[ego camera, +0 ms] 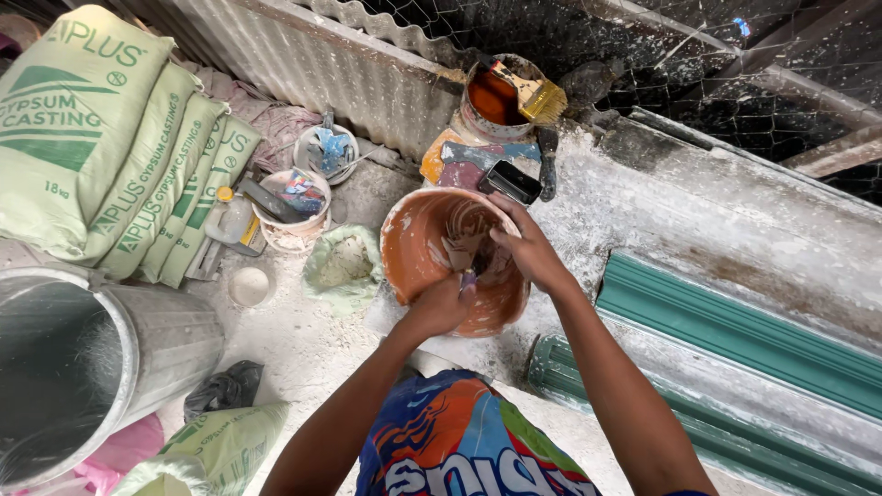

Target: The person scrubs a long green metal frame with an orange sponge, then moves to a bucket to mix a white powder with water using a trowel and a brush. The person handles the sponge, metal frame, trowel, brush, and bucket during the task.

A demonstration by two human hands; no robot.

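While both arms reach forward from the bottom of the view, the hands meet inside an orange plastic bowl (418, 248) streaked with white plaster. The left hand (439, 308) is curled into a fist at the bowl's near rim, gripping the handle of a small tool (469, 278) whose working end is hidden in the bowl. The right hand (526, 250) lies over the far right rim, fingers bent down against the inner wall. Beyond the hands stands a paint tin (494, 99) with a brush (531, 92) laid across it. Left of the hands sit an open bag of white powder (344, 262), two small white tubs (294, 216), and stacked green sacks (101, 147). A grey metal drum (92, 358) stands nearer, further left. Right of the hands lie long green mouldings (735, 340).
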